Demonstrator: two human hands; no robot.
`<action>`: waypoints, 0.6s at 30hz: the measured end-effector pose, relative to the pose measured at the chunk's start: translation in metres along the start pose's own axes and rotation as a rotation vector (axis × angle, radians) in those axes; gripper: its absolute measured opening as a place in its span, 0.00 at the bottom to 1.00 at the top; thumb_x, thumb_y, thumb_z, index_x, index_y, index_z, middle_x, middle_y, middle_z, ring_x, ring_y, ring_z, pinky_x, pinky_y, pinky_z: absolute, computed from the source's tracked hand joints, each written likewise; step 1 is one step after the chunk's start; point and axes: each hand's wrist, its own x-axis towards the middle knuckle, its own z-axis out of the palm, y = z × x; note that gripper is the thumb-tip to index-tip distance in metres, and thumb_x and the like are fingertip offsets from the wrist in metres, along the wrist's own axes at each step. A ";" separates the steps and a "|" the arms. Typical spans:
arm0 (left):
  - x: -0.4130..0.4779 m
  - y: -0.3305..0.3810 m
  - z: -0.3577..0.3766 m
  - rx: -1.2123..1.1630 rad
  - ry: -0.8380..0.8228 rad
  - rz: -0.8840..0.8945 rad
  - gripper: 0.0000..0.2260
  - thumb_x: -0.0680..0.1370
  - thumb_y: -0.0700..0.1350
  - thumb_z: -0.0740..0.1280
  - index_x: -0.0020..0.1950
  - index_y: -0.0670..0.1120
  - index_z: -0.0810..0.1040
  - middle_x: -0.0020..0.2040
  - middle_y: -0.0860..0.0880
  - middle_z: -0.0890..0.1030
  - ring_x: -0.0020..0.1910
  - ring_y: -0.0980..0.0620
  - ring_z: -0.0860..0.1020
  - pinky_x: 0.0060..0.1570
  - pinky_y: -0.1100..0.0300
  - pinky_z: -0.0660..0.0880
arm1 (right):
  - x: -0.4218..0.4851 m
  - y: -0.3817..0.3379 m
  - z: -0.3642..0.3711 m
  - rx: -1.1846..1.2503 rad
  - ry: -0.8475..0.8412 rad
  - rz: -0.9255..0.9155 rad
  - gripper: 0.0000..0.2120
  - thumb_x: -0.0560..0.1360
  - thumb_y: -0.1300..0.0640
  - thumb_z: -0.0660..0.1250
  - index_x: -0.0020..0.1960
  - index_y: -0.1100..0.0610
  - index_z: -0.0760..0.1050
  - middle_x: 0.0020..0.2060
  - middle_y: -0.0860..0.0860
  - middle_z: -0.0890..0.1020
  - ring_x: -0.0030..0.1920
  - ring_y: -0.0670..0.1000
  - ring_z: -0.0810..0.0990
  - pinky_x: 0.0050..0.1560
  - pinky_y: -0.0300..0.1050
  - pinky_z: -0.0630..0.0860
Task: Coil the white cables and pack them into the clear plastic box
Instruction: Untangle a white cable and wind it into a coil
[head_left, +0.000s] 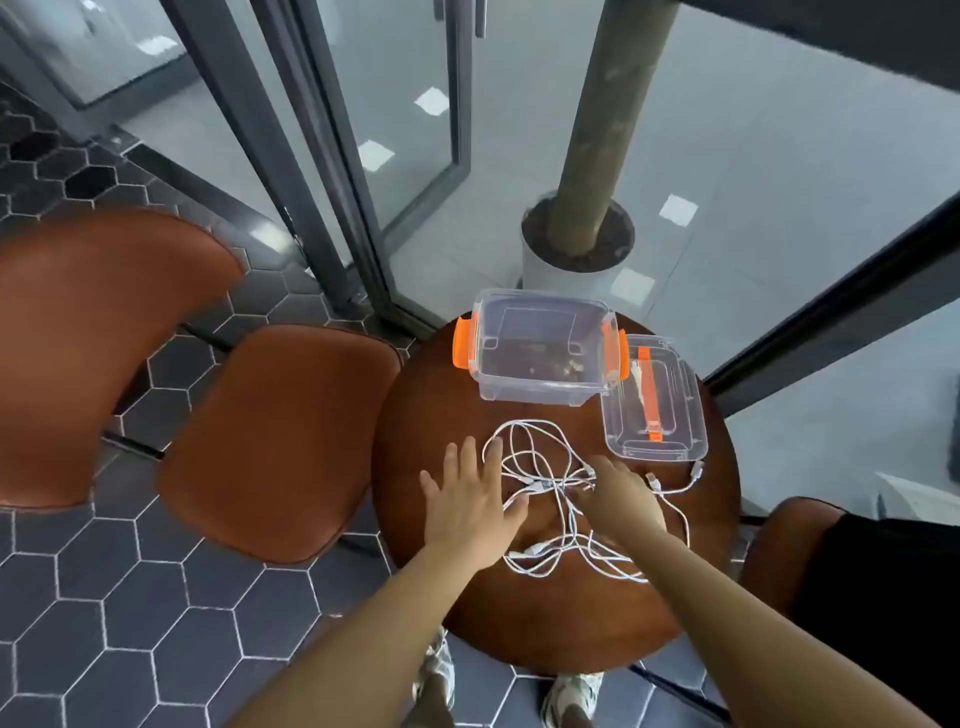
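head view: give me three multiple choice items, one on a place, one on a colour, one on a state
1. Where is the lid relative to the clear plastic box?
A. on top of it
B. right of it, on the table
C. on a chair

2. What colour are the box's latches?
A. orange
B. blue
C. green

3. What state are the white cables in?
A. coiled in the box
B. hanging off the table
C. loose and tangled on the table

1 B: the lid lies flat by the box's right side.
2 A: both side latches are orange.
3 C: they sprawl in a tangle in front of the box, none inside it.
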 end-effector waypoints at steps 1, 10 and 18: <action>0.006 0.002 0.004 -0.008 -0.018 -0.022 0.35 0.80 0.66 0.53 0.82 0.52 0.47 0.82 0.42 0.53 0.81 0.40 0.53 0.73 0.33 0.59 | 0.004 0.002 0.002 0.003 -0.009 0.006 0.23 0.78 0.44 0.66 0.69 0.53 0.70 0.65 0.54 0.77 0.65 0.59 0.76 0.61 0.53 0.74; 0.077 0.034 0.019 -0.768 -0.097 -0.478 0.27 0.82 0.55 0.63 0.74 0.38 0.68 0.66 0.39 0.79 0.63 0.38 0.79 0.61 0.50 0.78 | 0.013 0.020 0.012 0.053 0.010 -0.112 0.10 0.79 0.49 0.64 0.52 0.51 0.82 0.45 0.51 0.86 0.47 0.56 0.83 0.41 0.46 0.76; 0.066 0.023 -0.018 -1.881 -0.138 -0.837 0.05 0.80 0.37 0.66 0.43 0.42 0.75 0.31 0.48 0.72 0.33 0.49 0.76 0.38 0.56 0.73 | -0.015 0.031 -0.027 0.410 0.011 -0.424 0.03 0.75 0.57 0.73 0.48 0.51 0.85 0.40 0.45 0.85 0.40 0.46 0.82 0.44 0.43 0.78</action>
